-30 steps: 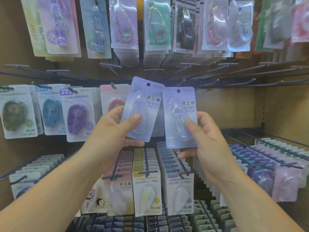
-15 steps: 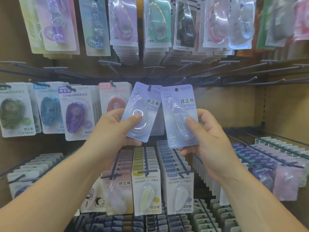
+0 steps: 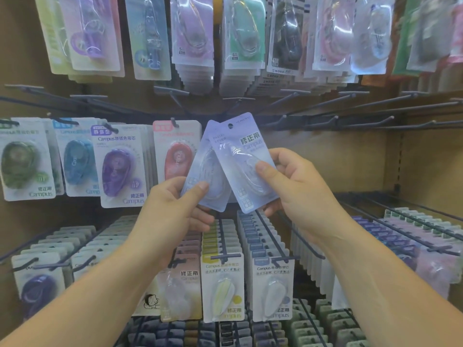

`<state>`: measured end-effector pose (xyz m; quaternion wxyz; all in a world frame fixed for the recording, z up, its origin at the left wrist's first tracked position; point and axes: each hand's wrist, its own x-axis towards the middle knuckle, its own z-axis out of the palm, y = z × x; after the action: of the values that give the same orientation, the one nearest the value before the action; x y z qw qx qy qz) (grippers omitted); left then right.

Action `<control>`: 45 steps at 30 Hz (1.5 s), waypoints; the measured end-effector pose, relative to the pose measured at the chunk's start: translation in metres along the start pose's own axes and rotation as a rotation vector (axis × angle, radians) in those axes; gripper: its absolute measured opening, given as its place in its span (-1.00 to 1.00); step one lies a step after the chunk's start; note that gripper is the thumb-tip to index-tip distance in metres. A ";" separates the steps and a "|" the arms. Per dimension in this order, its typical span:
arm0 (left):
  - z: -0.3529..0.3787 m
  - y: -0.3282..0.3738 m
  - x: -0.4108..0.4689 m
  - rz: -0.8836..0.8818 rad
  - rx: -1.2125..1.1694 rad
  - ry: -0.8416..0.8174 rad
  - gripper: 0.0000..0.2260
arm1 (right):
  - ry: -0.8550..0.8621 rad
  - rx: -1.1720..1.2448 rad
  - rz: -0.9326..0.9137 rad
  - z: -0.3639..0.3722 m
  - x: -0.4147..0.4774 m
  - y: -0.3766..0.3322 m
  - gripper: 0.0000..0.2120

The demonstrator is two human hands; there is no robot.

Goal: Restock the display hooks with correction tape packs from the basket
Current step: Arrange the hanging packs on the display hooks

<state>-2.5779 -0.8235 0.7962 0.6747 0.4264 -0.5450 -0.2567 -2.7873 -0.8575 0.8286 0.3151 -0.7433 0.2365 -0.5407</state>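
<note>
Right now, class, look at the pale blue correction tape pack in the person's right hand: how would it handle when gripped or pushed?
Probably light: the right hand holds the pack with thumb and fingers alone. Likely fairly stiff: its card stands straight though gripped only low down. The glossy clear blister may be slippery and could dent if squeezed.

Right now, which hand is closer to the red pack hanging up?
Left. The left hand is just below the red pack; the right hand is farther right.
</note>
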 end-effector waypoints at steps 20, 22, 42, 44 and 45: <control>0.018 -0.007 0.001 -0.108 0.148 -0.047 -0.77 | 0.079 -0.137 0.127 0.014 0.014 0.019 -0.72; 0.018 -0.008 0.004 -0.129 0.176 -0.058 -0.72 | 0.086 -0.179 0.117 0.015 0.014 0.019 -0.74; -0.025 0.025 -0.067 0.290 0.860 -0.009 -0.68 | 0.243 -0.485 0.133 0.001 -0.045 -0.004 -0.82; -0.028 0.025 -0.082 0.396 0.925 -0.067 -0.64 | 0.248 -0.571 0.141 -0.015 -0.074 -0.009 -0.82; -0.028 0.023 -0.090 0.442 0.945 -0.106 -0.60 | 0.240 -0.629 0.151 -0.024 -0.091 -0.011 -0.81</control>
<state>-2.5790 -0.7305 0.7680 0.4181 0.5457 -0.7117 0.1446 -2.8380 -0.7921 0.7822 0.0796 -0.7154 0.4813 -0.5003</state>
